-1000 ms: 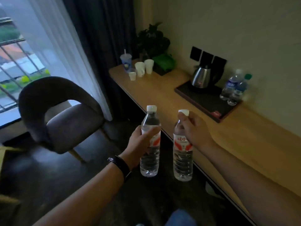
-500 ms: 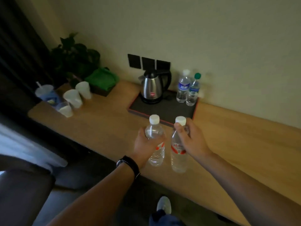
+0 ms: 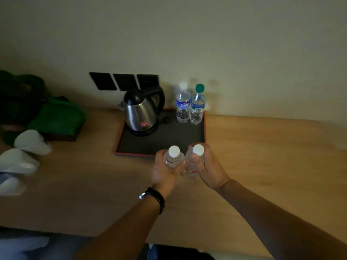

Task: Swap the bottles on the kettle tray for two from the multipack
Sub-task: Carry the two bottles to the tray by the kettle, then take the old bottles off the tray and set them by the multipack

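My left hand [image 3: 165, 171] grips a clear water bottle with a white cap [image 3: 173, 156]. My right hand [image 3: 208, 167] grips a second white-capped bottle with a red label [image 3: 195, 158]. Both bottles are upright and side by side, just in front of the near edge of the dark kettle tray [image 3: 165, 139]. At the tray's back right corner stand a bottle with a blue label and white cap [image 3: 183, 104] and a bottle with a green cap [image 3: 197, 106], touching each other. A steel kettle [image 3: 141, 113] sits at the tray's back left.
The tray lies on a long wooden desk [image 3: 262, 156] against the wall. White paper cups [image 3: 28, 147] and a green cloth on a box [image 3: 58, 117] stand at the left, with a dark plant [image 3: 18, 94] behind. Black wall sockets [image 3: 124, 81] are above the kettle.
I have come up to the desk, and both hands have carried their bottles forward to the tray's near edge. The view now looks down at the tray; chair and window are out of sight.
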Available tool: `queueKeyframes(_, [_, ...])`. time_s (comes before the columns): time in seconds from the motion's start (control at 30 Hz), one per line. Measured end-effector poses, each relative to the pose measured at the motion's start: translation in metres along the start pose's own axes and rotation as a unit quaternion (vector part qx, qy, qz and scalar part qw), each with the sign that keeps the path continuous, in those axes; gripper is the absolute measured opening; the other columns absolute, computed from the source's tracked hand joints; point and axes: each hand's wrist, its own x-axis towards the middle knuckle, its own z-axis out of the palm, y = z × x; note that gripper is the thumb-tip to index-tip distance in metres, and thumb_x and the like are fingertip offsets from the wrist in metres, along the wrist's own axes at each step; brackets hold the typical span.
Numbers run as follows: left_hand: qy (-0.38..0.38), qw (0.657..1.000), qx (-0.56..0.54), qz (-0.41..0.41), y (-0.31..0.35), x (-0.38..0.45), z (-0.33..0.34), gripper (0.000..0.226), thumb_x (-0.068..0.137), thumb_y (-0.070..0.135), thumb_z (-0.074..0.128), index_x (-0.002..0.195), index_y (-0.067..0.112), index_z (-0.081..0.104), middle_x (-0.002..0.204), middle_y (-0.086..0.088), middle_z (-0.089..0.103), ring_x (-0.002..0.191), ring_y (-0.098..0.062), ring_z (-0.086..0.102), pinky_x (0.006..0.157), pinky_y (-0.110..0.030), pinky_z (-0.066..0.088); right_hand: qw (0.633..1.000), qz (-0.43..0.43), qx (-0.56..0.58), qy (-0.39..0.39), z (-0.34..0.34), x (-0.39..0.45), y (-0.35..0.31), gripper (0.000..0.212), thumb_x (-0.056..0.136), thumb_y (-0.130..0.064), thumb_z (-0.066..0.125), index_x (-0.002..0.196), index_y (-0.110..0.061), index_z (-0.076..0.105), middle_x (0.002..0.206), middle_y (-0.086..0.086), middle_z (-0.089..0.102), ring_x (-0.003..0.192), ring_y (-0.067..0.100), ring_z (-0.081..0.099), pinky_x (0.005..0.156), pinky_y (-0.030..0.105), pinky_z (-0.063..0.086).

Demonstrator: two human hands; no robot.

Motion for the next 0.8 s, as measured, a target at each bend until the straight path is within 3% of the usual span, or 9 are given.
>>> queueKeyframes(0.1, [0.01, 1.0, -0.02, 0.005, -0.002, 0.006, 0.008, 0.064, 0.073, 0.026, 0.09, 0.121, 0.027, 0.048, 0.106, 0.01, 0.068, 0.098, -0.009, 0.068, 0.087, -0.026, 0.053, 1.0, 0.001, 0.0, 0.009, 0.007, 0.001, -0.001, 0.019, 0.1, -0.051, 0.042, 0.118, -0.045, 0.044, 0.114, -0.015, 0.058, 0.103, 0.003, 0.059, 0.085, 0.011, 0.043])
queueKeyframes(0.27, [0.002, 0.999, -0.049, 0.013, -0.002, -0.003, 0.012, 0.063, 0.081, 0.017, 0.084, 0.125, 0.027, 0.039, 0.114, 0.004, 0.06, 0.099, 0.001, 0.061, 0.087, -0.018, 0.049, 0.999, -0.023, -0.019, -0.018, 0.006, -0.005, -0.002, 0.041, 0.101, -0.038, 0.044, 0.133, -0.013, 0.047, 0.125, 0.005, 0.058, 0.116, 0.016, 0.057, 0.095, 0.028, 0.045])
queueKeyframes(0.37, [-0.036, 0.998, -0.041, 0.029, -0.005, -0.004, 0.005, 0.066, 0.083, 0.018, 0.081, 0.134, 0.019, 0.039, 0.119, 0.002, 0.062, 0.107, -0.001, 0.063, 0.096, -0.029, 0.054, 1.0, -0.016, -0.021, -0.006, 0.005, -0.008, -0.008, 0.048, 0.099, -0.043, 0.046, 0.133, -0.009, 0.048, 0.124, 0.005, 0.059, 0.117, 0.016, 0.057, 0.096, 0.032, 0.046])
queueKeyframes(0.53, [-0.089, 0.995, -0.019, 0.035, -0.007, 0.003, -0.009, 0.091, 0.081, 0.03, 0.084, 0.151, 0.01, 0.03, 0.136, -0.01, 0.061, 0.123, -0.024, 0.062, 0.107, -0.049, 0.051, 0.999, -0.003, -0.036, 0.009, 0.002, -0.009, -0.013, 0.05, 0.098, -0.046, 0.049, 0.131, -0.008, 0.052, 0.123, 0.003, 0.061, 0.115, 0.013, 0.058, 0.094, 0.031, 0.047])
queueKeyframes(0.67, [-0.101, 0.993, -0.019, 0.05, 0.002, 0.005, -0.016, 0.109, 0.068, 0.06, 0.076, 0.153, 0.008, 0.03, 0.14, -0.01, 0.055, 0.128, -0.024, 0.057, 0.11, -0.047, 0.048, 0.999, -0.018, -0.038, 0.011, -0.001, -0.003, -0.014, 0.041, 0.097, -0.037, 0.052, 0.127, -0.01, 0.054, 0.126, 0.004, 0.061, 0.116, 0.014, 0.059, 0.094, 0.036, 0.048])
queueKeyframes(0.8, [-0.106, 0.991, -0.031, 0.077, 0.012, 0.011, -0.024, 0.118, 0.065, 0.088, 0.059, 0.153, 0.013, 0.032, 0.147, -0.016, 0.05, 0.134, -0.027, 0.054, 0.111, -0.048, 0.046, 0.998, -0.039, -0.035, 0.021, -0.008, 0.009, -0.021, 0.045, 0.098, -0.044, 0.049, 0.126, -0.009, 0.054, 0.124, 0.006, 0.06, 0.113, 0.018, 0.06, 0.093, 0.04, 0.049])
